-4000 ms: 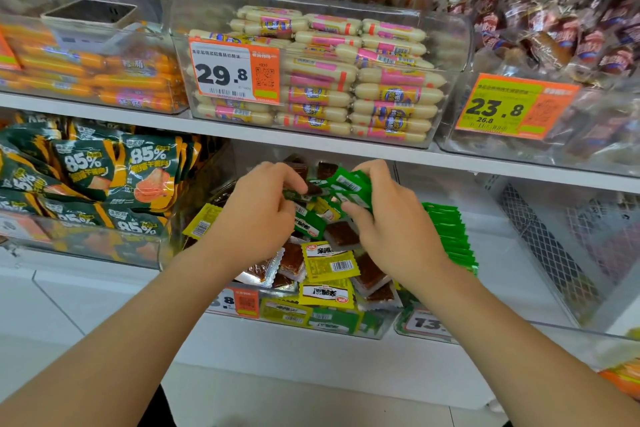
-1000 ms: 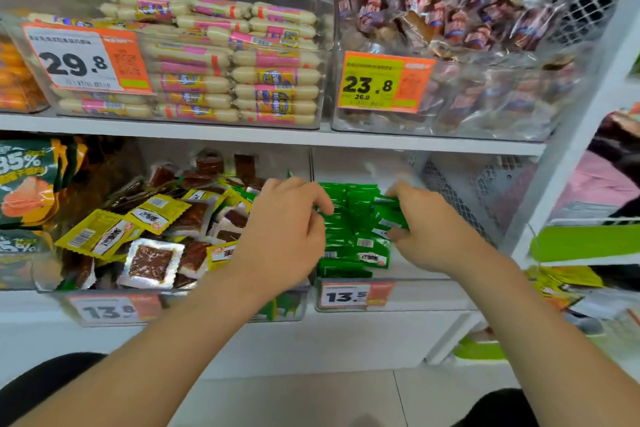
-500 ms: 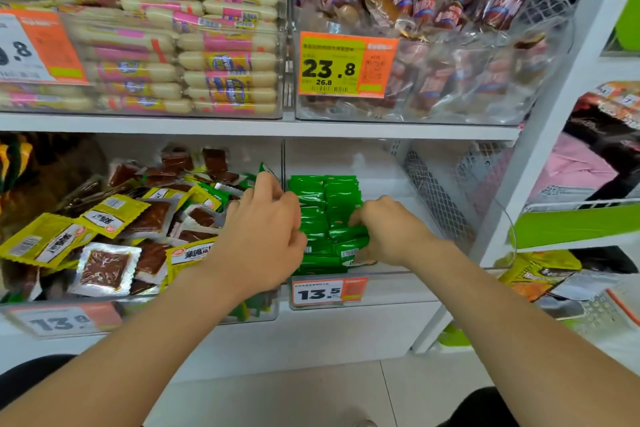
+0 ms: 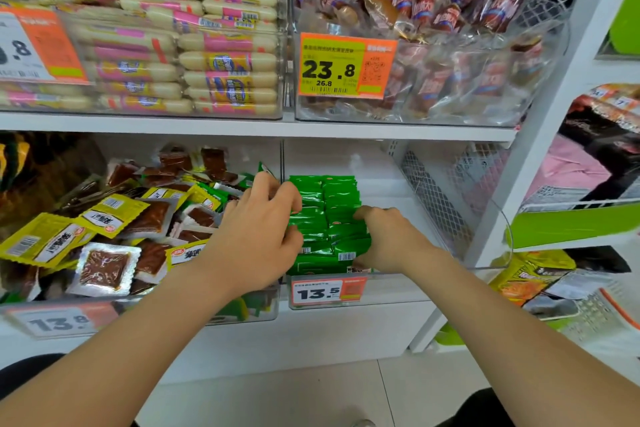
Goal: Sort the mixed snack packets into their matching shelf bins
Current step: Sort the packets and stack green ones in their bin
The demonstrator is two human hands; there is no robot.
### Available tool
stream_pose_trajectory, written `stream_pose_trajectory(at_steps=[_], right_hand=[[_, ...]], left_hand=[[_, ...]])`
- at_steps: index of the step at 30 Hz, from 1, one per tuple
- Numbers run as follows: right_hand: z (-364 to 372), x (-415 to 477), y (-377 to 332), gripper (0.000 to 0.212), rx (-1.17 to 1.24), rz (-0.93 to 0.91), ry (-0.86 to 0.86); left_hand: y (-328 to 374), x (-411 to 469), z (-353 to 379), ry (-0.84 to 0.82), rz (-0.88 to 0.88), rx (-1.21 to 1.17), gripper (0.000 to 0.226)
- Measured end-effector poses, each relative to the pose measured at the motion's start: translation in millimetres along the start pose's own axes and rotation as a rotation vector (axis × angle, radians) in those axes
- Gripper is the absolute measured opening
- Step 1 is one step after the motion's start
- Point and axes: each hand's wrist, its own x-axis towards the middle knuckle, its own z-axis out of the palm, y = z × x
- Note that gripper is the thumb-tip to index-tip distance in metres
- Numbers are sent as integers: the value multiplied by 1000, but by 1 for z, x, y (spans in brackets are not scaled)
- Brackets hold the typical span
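Left hand (image 4: 256,229) curls on the 9 o'clock edge, right hand (image 4: 388,239) on the 3 o'clock edge, of the green packets (image 4: 325,215) stacked in the clear bin (image 4: 398,291) at 3 o'clock of the mixed bin (image 4: 156,312); probably best to squeeze evenly inward, squaring rows without buckling wrappers.

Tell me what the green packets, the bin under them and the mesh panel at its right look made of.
The green packets look like thin glossy plastic or foil film: light glints along their creases. The bin is clear rigid plastic, perhaps acrylic: its front wall is see-through. The mesh panel seems white-coated metal, matt, an open diamond lattice.
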Motion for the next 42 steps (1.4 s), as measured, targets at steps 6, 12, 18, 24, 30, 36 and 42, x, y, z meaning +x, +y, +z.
stream_pose_trajectory(at_steps=[6, 12, 18, 24, 30, 36, 42], right_hand=[[-20, -12, -22, 35, -28, 35, 192], [-37, -34, -107, 27, 333, -269, 508], [-27, -14, -177, 27, 95, -322, 282], [-33, 56, -200, 23, -25, -140, 175], [-21, 108, -199, 13, 23, -74, -109], [-15, 135, -191, 38, -29, -75, -175], [-6, 130, -191, 49, -66, -97, -103]], left_hand=[[-25, -5, -19, 74, 23, 6, 24], [-61, -26, -28, -454, -125, 320, 78], [-99, -21, -37, -455, -131, 414, 103], [-134, -14, -54, -371, -162, 478, 103], [-167, -13, -57, -230, -133, 361, 72], [-170, -9, -57, -68, -166, 452, 62], [-152, 4, -57, -174, 22, 271, 69]])
